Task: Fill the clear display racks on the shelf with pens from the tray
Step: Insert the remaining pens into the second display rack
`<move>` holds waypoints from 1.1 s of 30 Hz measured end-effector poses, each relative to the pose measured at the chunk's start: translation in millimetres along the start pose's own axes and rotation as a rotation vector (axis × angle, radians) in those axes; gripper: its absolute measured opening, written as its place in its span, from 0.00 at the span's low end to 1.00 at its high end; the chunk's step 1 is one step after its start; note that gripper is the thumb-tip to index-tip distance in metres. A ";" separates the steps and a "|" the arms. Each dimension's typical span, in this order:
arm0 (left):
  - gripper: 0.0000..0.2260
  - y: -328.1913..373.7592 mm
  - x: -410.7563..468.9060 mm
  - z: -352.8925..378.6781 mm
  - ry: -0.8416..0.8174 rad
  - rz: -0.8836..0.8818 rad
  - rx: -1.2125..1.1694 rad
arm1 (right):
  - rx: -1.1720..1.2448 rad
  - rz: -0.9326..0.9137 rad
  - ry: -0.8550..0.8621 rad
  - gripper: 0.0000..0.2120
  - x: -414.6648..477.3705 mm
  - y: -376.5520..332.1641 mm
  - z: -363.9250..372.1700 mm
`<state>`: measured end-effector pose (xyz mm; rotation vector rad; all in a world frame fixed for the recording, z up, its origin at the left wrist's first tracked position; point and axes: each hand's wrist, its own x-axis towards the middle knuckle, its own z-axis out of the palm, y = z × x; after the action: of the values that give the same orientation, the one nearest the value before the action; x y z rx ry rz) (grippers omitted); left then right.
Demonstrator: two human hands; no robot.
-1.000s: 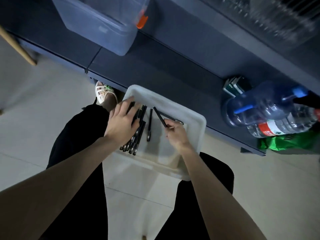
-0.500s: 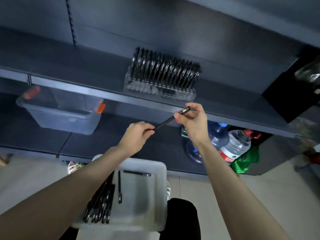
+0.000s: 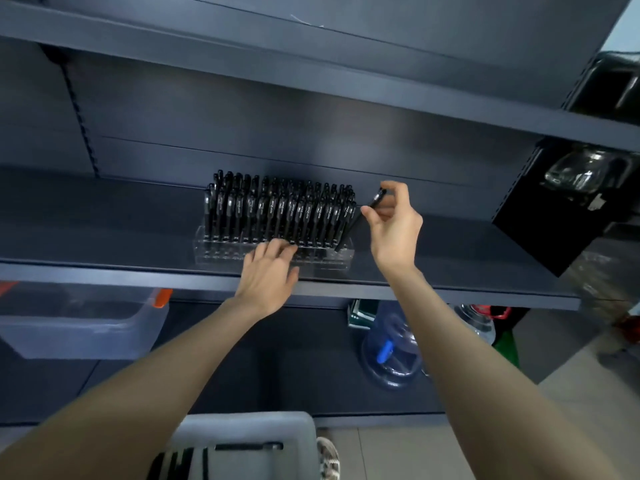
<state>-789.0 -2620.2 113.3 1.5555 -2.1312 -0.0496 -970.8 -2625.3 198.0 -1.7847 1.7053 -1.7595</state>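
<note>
Nearest, the tray [image 3: 298,427] holds a few loose pens [image 3: 249,446]. On the shelf [image 3: 104,230] beyond, the left grip [image 3: 268,271], fingers flat and released, steadies the front of the clear rack [image 3: 221,251]. At the rack's right end the right grip [image 3: 394,226] pinches one pen [image 3: 348,232], tip down at the last slot. Insertion seems underway and wants a straight downward push. Half a second ago both grips held this pen at the shelf edge.

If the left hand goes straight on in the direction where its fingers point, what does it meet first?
Most likely the clear rack: the left hand points its straight fingers at its front edge and may touch it already, the depth is unclear. Directly behind stand the pens in the rack.
</note>
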 end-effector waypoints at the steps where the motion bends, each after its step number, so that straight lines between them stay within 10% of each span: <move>1: 0.21 -5.6 4.3 4.9 0.006 0.022 0.055 | -0.024 -0.018 0.001 0.16 4.2 5.2 3.0; 33: 0.24 -46.6 18.4 44.1 0.171 0.242 0.295 | -0.406 -0.127 -0.286 0.15 16.6 51.6 48.3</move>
<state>-770.0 -2664.3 66.9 1.3842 -2.2448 0.4815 -970.7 -2684.4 155.8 -2.2207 1.9587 -1.1730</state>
